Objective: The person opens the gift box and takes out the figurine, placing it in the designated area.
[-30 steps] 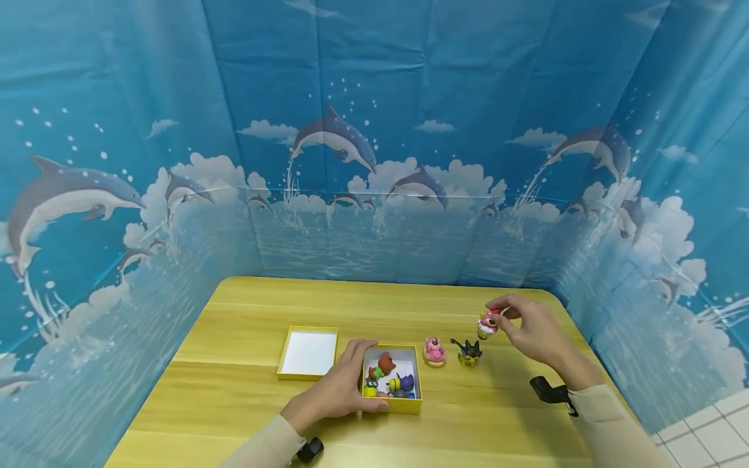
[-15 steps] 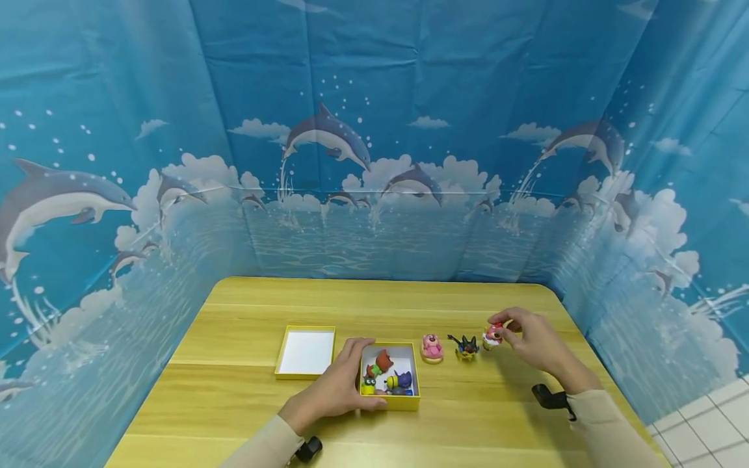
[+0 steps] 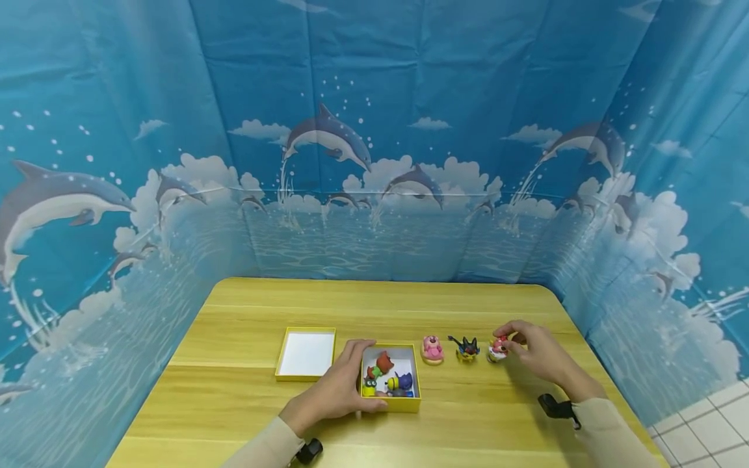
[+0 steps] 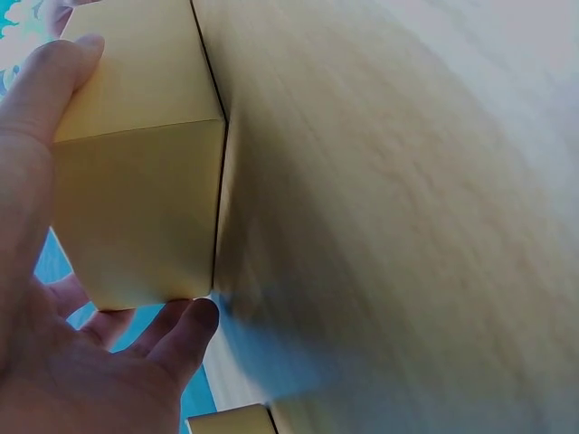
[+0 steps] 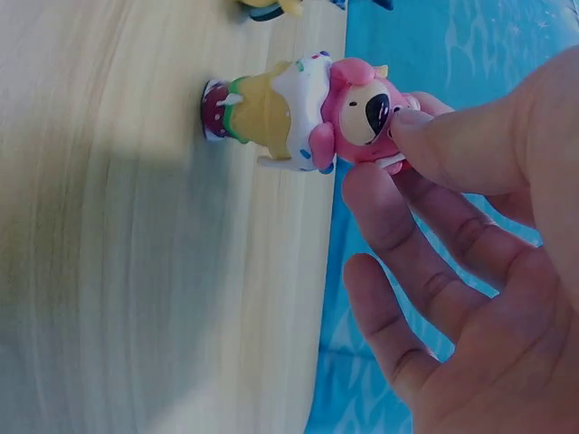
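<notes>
My left hand [image 3: 335,390] grips a small yellow box [image 3: 392,405], thumb on its front wall and fingers along its left and back sides. Several small toy figures lie in the box, among them a red-brown-headed one [image 3: 383,362] and a purple and yellow one [image 3: 402,381]. On the right, my right hand [image 3: 543,357] pinches a pink bear figurine [image 5: 366,113] by its head, between thumb and fingers. The figurine has a white and tan ice-cream-like body, held upright low over the table; whether its base touches, I cannot tell.
A black spiky-headed figure [image 3: 467,350] stands just left of the held bear. Left of that is a pink bear figure [image 3: 433,350]. A shallow white-lined lid [image 3: 307,354] lies left of the box. Dolphin-print curtains [image 3: 374,247] border the wooden table [image 3: 234,403].
My right hand has lowered the bear figurine toward the table and shifted it slightly right, into line with the two standing figures. My left hand keeps its grip on the box.
</notes>
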Motion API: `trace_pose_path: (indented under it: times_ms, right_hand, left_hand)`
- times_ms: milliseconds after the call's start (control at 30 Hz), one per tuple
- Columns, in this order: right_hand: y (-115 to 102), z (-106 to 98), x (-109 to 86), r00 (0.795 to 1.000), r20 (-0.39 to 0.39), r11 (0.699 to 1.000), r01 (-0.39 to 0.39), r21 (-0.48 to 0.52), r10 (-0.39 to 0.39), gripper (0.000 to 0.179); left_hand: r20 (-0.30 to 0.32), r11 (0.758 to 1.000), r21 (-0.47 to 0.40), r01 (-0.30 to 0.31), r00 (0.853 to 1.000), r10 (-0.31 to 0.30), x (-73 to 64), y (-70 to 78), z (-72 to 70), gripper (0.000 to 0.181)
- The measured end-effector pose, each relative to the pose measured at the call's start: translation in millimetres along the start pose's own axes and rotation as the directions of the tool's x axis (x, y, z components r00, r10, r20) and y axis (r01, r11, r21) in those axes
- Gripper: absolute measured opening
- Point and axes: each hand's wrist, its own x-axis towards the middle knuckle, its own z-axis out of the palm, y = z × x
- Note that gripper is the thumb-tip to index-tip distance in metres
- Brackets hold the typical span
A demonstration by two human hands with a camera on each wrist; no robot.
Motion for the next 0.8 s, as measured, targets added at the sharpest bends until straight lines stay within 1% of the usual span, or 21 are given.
trace_pose_path:
  times_ms: [133,433,633,800]
  right_hand:
    - [2,-1,-2.5,1.000,0.001,1.000,0.016,0.006,-0.016,0.024]
    - [7,-2,-10.2,0.999,0.042,1.000,0.003,0.021,-0.003,0.033]
    - [7,-5,-9.9,0.999,0.037,1.000,0.016,0.002,-0.016,0.035]
    - [4,-9,-10.2,1.000,0.017,0.999,0.025,-0.027,-0.025,0.036]
  left_hand:
    - [-0.008,1.000,0.002,0.000,1.000,0.000,1.1,1.4,-1.1,0.127]
    - [0.003,1.000,-0.001,0.009,1.000,-0.009,-0.6,1.5,2.3,0.127]
    - [0.014,0.999,-0.025,0.023,1.000,-0.023,-0.7,-0.3,1.1,0.127]
    - [0.015,0.999,-0.034,0.032,0.999,-0.031,-1.0,-0.1,1.5,0.128]
